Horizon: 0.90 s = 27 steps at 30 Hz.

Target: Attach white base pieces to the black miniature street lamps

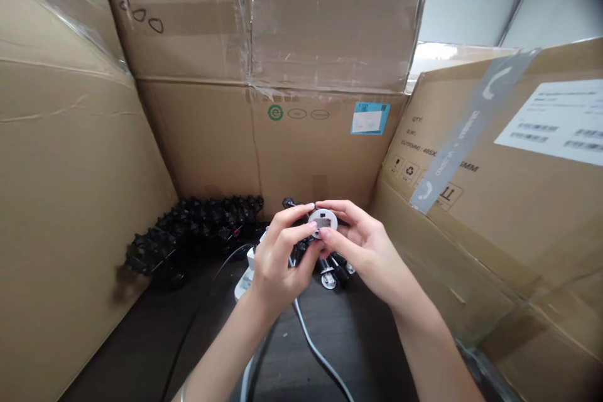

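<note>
Between both hands, above the dark table, is a small round white device (pixel 332 221) with a rectangular recess in its face. My left hand (pixel 282 257) grips its left side, fingertips on the rim and face. From the right, my right hand (pixel 365 245) holds the same piece, with the thumb on its lower face and the index finger along the top edge. Just below the hands lie several black rod-like parts with white round ends, one of them a white round end (pixel 328 281). The fingers hide part of the device and whatever is behind it.
A pile of black spiky parts (pixel 198 226) lies at the back left. A white power strip (pixel 243 284) sits left of my hands, with a pale cable (pixel 311 339) running forward. Cardboard boxes stand left, behind (pixel 320 157) and right (pixel 471 201) of the dark table (pixel 372 352).
</note>
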{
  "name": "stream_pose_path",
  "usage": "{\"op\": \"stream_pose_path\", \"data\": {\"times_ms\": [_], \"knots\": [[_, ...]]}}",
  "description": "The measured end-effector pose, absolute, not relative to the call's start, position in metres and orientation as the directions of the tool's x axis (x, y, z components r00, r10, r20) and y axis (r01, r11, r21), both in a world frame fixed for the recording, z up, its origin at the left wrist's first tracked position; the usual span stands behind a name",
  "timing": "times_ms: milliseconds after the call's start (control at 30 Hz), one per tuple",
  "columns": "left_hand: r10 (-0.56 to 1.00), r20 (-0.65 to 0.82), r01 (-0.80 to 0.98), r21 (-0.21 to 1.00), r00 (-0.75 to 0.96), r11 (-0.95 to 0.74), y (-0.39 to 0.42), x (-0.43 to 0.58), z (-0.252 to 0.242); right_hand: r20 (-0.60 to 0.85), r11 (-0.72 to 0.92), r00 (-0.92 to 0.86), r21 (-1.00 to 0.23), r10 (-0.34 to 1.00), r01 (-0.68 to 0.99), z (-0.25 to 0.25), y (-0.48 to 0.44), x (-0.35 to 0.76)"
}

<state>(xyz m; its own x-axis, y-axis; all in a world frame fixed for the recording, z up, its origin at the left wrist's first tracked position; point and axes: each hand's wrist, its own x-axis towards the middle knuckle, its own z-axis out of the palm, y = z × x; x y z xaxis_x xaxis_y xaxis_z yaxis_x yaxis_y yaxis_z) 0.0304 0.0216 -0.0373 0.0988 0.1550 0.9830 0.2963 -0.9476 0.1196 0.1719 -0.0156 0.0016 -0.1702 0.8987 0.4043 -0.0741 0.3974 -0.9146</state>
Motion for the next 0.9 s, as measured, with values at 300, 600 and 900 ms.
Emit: {"op": "stream_pose_path", "data": {"times_ms": [300, 600, 900], "knots": [[0.519, 0.847, 0.204, 0.491, 0.114, -0.847, 0.029, 0.033, -0.047, 0.59, 0.584, -0.073, -0.762, 0.804, 0.28, -0.016, 0.0, 0.171], [0.768, 0.557, 0.022, 0.805, 0.315, -0.593, 0.026, 0.022, -0.033, 0.686, 0.672, -0.068, -0.681, 0.725, 0.293, -0.021, 0.008, 0.17], [0.751, 0.593, 0.009, 0.783, 0.29, -0.622, 0.027, 0.021, -0.032, 0.773, 0.727, -0.074, -0.554, 0.63, 0.407, -0.02, 0.007, 0.168]]}}
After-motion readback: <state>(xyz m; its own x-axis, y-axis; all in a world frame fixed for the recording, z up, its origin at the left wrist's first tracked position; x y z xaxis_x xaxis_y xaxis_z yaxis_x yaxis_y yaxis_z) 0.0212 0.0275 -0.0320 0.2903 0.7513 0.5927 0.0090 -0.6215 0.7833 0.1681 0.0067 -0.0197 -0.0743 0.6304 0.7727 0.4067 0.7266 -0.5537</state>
